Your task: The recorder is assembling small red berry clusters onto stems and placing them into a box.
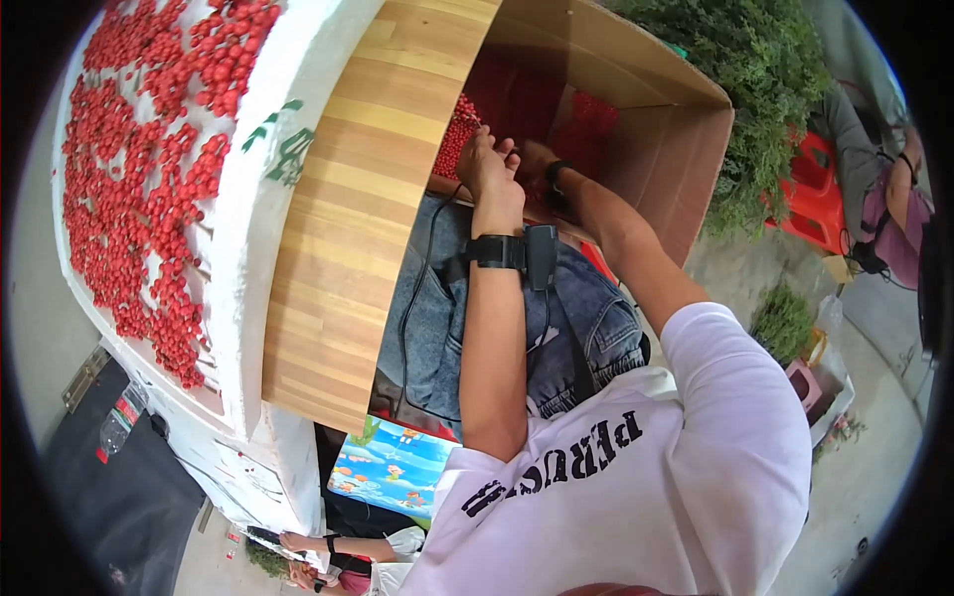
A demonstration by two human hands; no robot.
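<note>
My left hand (487, 167) is over the near side of an open cardboard box (661, 164), its fingers curled in. Whatever lies in them, if anything, is too small to make out. Just beyond it my right hand (537, 162) reaches into the box, its fingers mostly hidden. Small red berries (454, 141) are heaped beside my left hand, and more red berries (588, 124) show deeper in the box. A black strap with a box-shaped device (540, 256) is round my left wrist, with a thin cable running from it.
A striped wooden board (343, 219) lies to the left, beside a white foam box (260, 189) topped with red berry sprigs (149, 199). Green foliage (730, 79) and red stools (813, 194) stand at right. Other people's hands (298, 544) show lower left; another person (899, 189) sits far right.
</note>
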